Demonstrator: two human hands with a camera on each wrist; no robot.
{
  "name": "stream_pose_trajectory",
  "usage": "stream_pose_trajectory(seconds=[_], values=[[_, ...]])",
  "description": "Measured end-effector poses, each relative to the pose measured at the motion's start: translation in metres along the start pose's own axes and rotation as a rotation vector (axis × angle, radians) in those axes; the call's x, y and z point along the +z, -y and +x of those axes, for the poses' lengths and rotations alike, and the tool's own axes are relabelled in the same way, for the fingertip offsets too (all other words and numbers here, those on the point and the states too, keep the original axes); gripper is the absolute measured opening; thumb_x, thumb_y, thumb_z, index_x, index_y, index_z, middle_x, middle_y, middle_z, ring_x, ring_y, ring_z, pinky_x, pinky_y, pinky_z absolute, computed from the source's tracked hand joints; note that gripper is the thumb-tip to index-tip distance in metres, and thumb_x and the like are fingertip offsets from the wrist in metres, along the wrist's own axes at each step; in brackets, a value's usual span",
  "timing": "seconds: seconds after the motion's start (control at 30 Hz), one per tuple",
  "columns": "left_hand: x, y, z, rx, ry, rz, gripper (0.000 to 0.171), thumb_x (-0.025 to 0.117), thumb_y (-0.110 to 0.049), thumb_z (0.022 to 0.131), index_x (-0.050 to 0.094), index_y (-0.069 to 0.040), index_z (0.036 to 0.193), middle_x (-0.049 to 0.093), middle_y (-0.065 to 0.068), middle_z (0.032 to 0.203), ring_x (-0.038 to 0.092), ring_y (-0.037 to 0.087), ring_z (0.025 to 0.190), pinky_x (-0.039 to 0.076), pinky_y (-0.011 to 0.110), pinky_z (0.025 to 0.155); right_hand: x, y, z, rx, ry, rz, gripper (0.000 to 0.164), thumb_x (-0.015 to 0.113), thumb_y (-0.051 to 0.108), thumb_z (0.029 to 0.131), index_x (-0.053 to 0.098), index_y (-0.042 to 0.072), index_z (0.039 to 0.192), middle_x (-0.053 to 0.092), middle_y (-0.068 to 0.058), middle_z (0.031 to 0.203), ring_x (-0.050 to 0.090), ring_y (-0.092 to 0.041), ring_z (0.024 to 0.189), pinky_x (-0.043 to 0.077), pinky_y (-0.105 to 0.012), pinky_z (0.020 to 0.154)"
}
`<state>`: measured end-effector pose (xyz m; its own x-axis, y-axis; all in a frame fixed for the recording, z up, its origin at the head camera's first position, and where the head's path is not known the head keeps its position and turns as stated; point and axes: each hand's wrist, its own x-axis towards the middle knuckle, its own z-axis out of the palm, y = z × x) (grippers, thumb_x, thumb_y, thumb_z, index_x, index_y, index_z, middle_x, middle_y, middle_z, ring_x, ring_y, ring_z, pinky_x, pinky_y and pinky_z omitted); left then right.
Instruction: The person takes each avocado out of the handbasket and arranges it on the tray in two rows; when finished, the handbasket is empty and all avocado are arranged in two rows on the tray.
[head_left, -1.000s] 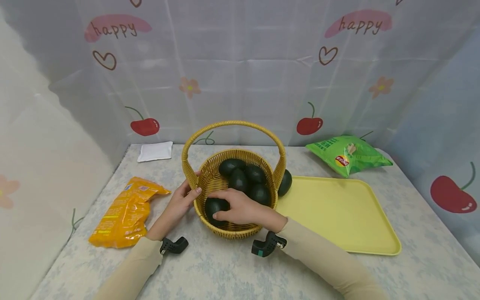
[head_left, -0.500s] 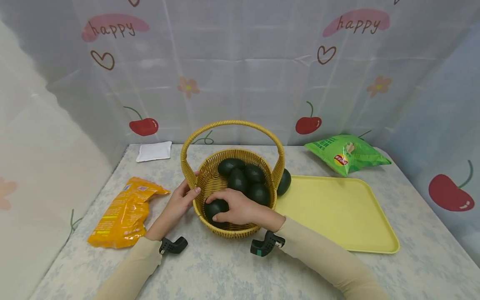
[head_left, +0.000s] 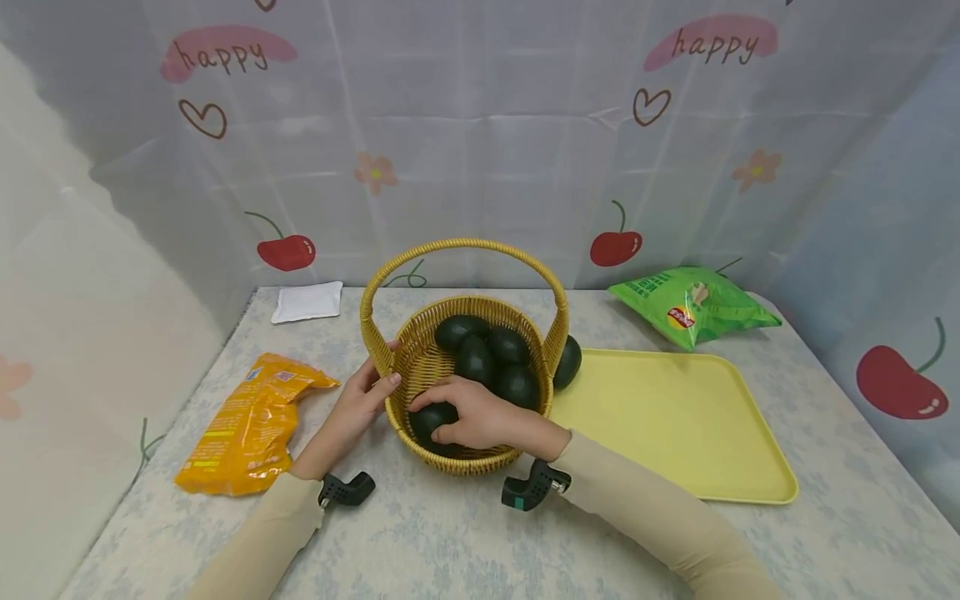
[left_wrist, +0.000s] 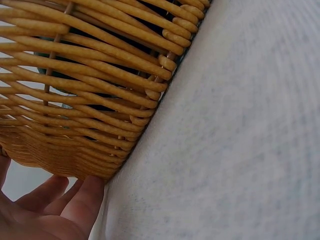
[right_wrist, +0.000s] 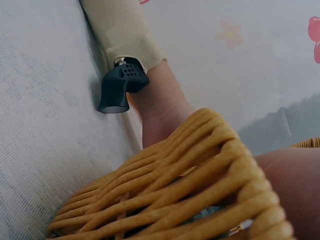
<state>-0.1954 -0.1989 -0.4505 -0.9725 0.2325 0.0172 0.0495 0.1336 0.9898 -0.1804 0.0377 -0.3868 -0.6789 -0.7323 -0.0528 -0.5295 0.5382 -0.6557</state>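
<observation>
A yellow wicker basket [head_left: 435, 365] with a tall arched handle stands mid-table, holding several dark green avocados [head_left: 474, 360]. My left hand [head_left: 358, 407] holds its left side near the handle's base; in the left wrist view, this hand's fingers [left_wrist: 82, 205] touch the outer weave [left_wrist: 75, 115]. Reaching over the front rim, my right hand [head_left: 476, 414] has thumb and fingers around an avocado [head_left: 429, 423] at the basket's front left. The right wrist view shows mostly the rim [right_wrist: 215, 150], which hides the fingers of that hand.
A yellow tray [head_left: 667, 425] lies to the basket's right, with another avocado [head_left: 568, 363] between them. The green chip bag [head_left: 696, 307] sits behind the tray. On the left are an orange bag [head_left: 251, 425] and a small white packet [head_left: 307, 302]. Printed curtains enclose the table.
The right fingers have settled slightly farther over the front-left avocado. The left hand stays at the basket's side, and the basket stands where it was.
</observation>
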Motion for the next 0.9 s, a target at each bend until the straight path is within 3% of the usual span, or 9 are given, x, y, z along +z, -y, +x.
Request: stream_pose_trajectory(seconds=[0.27,0.57,0.77,0.9], values=[[-0.001,0.000,0.000,0.003,-0.008,0.007,0.060,0.053,-0.024,0.107,0.029,-0.021,0.162,0.034,0.022,0.163,0.042,0.036,0.139,0.051,0.019,0.090,-0.004,-0.001,-0.006,-0.019,0.002,-0.013,0.041,0.077,0.014,0.090,0.068,0.017,0.130,0.065,-0.002,0.134,0.053,-0.026,0.130,0.048,-0.045,0.104],[-0.002,-0.001,-0.002,0.023,-0.013,0.039,0.060,0.052,-0.023,0.108,0.029,-0.020,0.162,0.036,0.025,0.161,0.043,0.037,0.137,0.050,0.017,0.089,-0.012,-0.006,-0.015,-0.004,-0.005,-0.017,0.041,0.075,0.016,0.092,0.067,0.019,0.132,0.063,-0.002,0.137,0.052,-0.026,0.133,0.047,-0.047,0.107],[0.000,-0.001,-0.002,0.015,-0.012,0.033,0.060,0.052,-0.024,0.108,0.029,-0.021,0.162,0.038,0.025,0.159,0.046,0.038,0.134,0.052,0.019,0.088,-0.025,-0.011,-0.025,-0.023,-0.049,-0.001,0.041,0.073,0.018,0.092,0.067,0.021,0.132,0.064,-0.001,0.138,0.055,-0.026,0.131,0.048,-0.047,0.106],[0.001,-0.001,-0.002,0.023,-0.005,0.017,0.060,0.052,-0.022,0.108,0.028,-0.021,0.163,0.038,0.025,0.159,0.047,0.037,0.133,0.053,0.020,0.088,-0.040,-0.013,-0.039,-0.042,-0.084,0.042,0.040,0.073,0.019,0.092,0.068,0.021,0.131,0.064,-0.004,0.138,0.059,-0.024,0.123,0.052,-0.039,0.099]])
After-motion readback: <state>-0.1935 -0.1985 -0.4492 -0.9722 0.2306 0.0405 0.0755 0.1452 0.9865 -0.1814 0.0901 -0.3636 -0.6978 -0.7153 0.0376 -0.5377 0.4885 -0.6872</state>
